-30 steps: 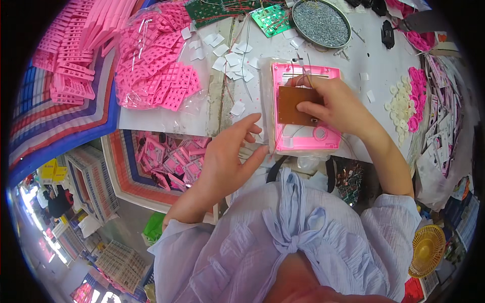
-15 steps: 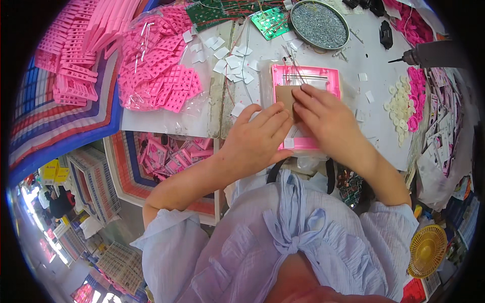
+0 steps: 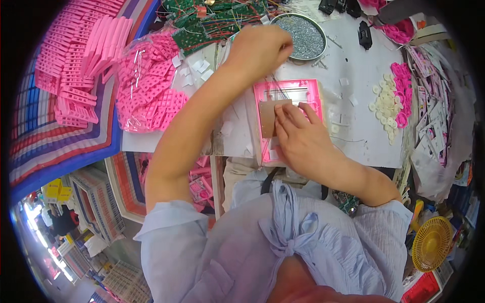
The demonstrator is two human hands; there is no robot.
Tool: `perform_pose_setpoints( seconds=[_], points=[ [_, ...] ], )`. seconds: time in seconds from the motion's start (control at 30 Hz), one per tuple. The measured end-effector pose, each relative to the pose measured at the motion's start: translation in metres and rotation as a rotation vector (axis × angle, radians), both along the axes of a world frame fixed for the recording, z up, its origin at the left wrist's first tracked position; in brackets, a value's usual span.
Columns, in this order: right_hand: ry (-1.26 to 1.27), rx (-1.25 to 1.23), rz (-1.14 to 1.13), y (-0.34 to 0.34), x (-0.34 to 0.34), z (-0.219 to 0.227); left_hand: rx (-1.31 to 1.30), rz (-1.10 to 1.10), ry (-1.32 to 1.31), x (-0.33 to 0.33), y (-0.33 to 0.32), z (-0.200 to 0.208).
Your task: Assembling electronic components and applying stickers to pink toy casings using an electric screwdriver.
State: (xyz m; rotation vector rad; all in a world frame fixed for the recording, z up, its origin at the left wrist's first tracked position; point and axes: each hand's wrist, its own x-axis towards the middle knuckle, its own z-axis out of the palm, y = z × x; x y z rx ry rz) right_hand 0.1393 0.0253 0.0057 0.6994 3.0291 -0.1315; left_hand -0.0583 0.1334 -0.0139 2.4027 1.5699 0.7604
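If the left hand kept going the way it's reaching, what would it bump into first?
Probably the round metal dish of tiny grey bits. The left hand points up and right, fingertips already at its rim, though height above the table is hard to judge.

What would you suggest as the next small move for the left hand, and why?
Probably lower the left hand to pick something from the round metal dish of small silvery parts: it hovers at the dish's rim, while the right hand presses the brown card onto the pink frame.
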Motion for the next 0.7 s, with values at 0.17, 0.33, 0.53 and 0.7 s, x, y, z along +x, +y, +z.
perform_pose_setpoints(
  seconds=[0.17, 0.33, 0.53, 0.7],
  points=[
    [0.117, -0.056, -0.049, 0.000, 0.008, -0.011, -0.144, -0.062, 0.553, 0.030, 0.067, -0.023],
    [0.289, -0.298, -0.064, 0.012, 0.016, -0.003, 0.190, -0.023, 0.442, 0.031, 0.078, -0.045],
    [1.443, 0.001, -0.431, 0.159, 0.080, 0.028, -0.062, -0.004, 0.379, 0.012, 0.052, -0.012],
    [1.436, -0.612, -0.368, 0.233, 0.099, 0.064, 0.071, -0.131, -0.043, 0.023, -0.009, 0.006]
  ],
)
